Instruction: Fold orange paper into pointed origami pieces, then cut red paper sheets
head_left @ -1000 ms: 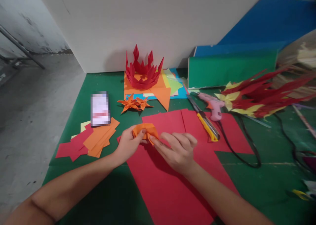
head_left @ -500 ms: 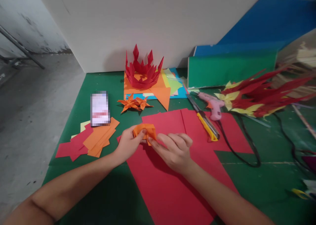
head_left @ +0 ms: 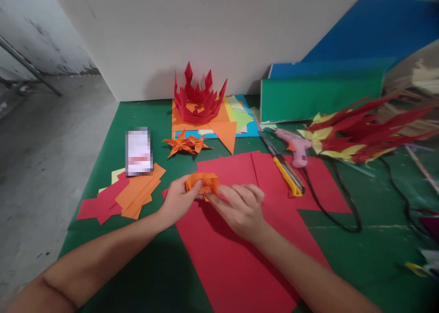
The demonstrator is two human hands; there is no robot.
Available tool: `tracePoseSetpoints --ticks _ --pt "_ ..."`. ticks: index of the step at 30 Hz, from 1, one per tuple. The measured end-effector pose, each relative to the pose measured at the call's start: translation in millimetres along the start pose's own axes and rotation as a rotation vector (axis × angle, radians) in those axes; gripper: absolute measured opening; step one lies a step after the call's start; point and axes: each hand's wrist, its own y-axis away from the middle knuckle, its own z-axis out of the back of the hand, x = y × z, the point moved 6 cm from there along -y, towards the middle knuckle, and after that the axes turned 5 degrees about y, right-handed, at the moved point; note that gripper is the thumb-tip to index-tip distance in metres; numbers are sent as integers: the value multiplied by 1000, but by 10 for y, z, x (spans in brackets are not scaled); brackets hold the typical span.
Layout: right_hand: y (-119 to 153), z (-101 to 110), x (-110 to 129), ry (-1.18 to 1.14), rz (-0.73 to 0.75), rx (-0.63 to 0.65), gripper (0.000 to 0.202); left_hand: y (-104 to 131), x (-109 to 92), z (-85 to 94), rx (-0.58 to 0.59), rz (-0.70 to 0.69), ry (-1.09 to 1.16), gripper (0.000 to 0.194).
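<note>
Between my hands is a small piece of folded orange paper (head_left: 209,181), held above the red sheets (head_left: 240,258). My left hand (head_left: 181,196) grips its left side, thumb pressed on the front face. On its lower right edge, my right hand (head_left: 240,207) pinches the paper between thumb and index finger, the other fingers curled. Two orange paper flowers (head_left: 183,144) lie just beyond the hands. Behind them a red paper crown (head_left: 199,98) with pointed tips stands on a stack of coloured paper (head_left: 179,120).
A yellow utility knife (head_left: 288,175) and a pink glue gun (head_left: 297,148) with a black cord lie to the right. Farther right are red and yellow paper pieces (head_left: 356,134). On the left, a phone (head_left: 139,152) sits by orange and red strips (head_left: 137,194). A white board (head_left: 171,29) stands behind.
The orange paper's top right part has opened out slightly more to the right. My right hand's curled fingers have shifted a little left; my left hand keeps its hold.
</note>
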Motion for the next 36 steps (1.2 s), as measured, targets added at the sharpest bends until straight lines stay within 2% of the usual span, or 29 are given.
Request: tracePoseSetpoints --ticks 5,13,30,36 --pt "2 -5 -7 -6 -11 11 19 1 3 -3 13 12 -9 51" --pt "-12 -4 -16 -26 -32 26 20 -1 14 4 32 13 -14 44" --pt "4 -6 -32 -87 -20 9 20 12 -23 5 10 11 -32 45" --pt "-17 14 -27 -81 -18 58 23 7 -17 4 1 -5 -31 45"
